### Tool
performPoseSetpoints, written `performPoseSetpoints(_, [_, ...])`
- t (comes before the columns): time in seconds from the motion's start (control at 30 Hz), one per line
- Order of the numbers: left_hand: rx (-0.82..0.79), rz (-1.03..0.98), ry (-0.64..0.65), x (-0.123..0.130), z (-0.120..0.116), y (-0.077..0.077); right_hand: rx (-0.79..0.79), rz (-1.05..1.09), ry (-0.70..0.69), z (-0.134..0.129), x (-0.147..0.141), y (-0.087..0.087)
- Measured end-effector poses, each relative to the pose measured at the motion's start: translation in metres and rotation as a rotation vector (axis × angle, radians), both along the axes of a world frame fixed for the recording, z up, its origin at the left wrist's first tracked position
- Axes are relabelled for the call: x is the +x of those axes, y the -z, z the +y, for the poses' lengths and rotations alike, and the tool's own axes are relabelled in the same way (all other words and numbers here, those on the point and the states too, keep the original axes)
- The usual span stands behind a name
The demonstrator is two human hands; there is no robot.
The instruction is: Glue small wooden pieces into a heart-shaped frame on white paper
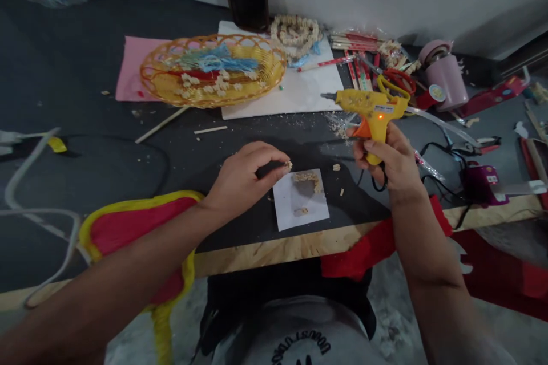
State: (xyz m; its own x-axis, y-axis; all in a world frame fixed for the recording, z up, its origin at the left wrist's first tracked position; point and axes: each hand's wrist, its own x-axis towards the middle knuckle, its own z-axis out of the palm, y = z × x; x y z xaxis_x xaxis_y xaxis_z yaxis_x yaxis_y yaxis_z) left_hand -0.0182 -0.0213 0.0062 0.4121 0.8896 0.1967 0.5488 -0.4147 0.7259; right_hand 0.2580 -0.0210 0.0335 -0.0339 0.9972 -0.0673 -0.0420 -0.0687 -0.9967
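Note:
My right hand (387, 154) grips a yellow hot glue gun (372, 105) by its handle. The gun's nozzle points left and its small orange light glows. Between thumb and fingertips, my left hand (248, 177) pinches a small pale wooden piece (289, 165), held near the upper left corner of a white paper square (285, 205). On that paper lies a bent strip of pale pieces (315, 180), with another small piece (301, 211) below it. One loose piece (336, 167) sits on the dark table just right of the paper.
An oval wicker basket (145, 77) with blue tassels and pale pieces stands at the back. Scissors (398, 82), a pink flask (447, 80) and pliers (477, 145) are at right. A red and yellow fan-shaped item (128, 222) lies under my left forearm, near a white cable (19, 182).

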Motion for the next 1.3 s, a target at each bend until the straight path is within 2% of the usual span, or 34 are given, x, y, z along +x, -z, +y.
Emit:
performPoseSetpoints(0.17, [-0.316,-0.329,-0.183,-0.002,0.004,-0.007,-0.007,0.022,-0.209,-0.009,-0.002,0.000])
performPoseSetpoints(0.27, [-0.368,-0.457,-0.219,-0.004,0.006,-0.003,-0.012,0.011,-0.362,-0.013,-0.004,0.003])
performPoseSetpoints(0.37, [-0.375,-0.488,-0.241,-0.005,0.007,0.001,0.005,-0.017,-0.441,-0.015,-0.007,0.007])
performPoseSetpoints(0.63, [-0.370,-0.461,-0.246,-0.005,0.007,-0.005,0.000,-0.107,-0.475,-0.013,-0.014,0.003])
performPoseSetpoints(0.83, [-0.367,-0.453,-0.244,-0.005,0.007,-0.008,0.020,-0.085,-0.469,-0.013,-0.014,0.005])
performPoseSetpoints(1.13, [-0.387,-0.510,-0.251,-0.004,0.007,-0.003,0.015,-0.101,-0.473,-0.012,-0.015,0.004])
performPoseSetpoints(1.3, [-0.381,-0.498,-0.254,-0.004,0.007,-0.005,0.031,-0.122,-0.482,-0.011,-0.015,0.003])
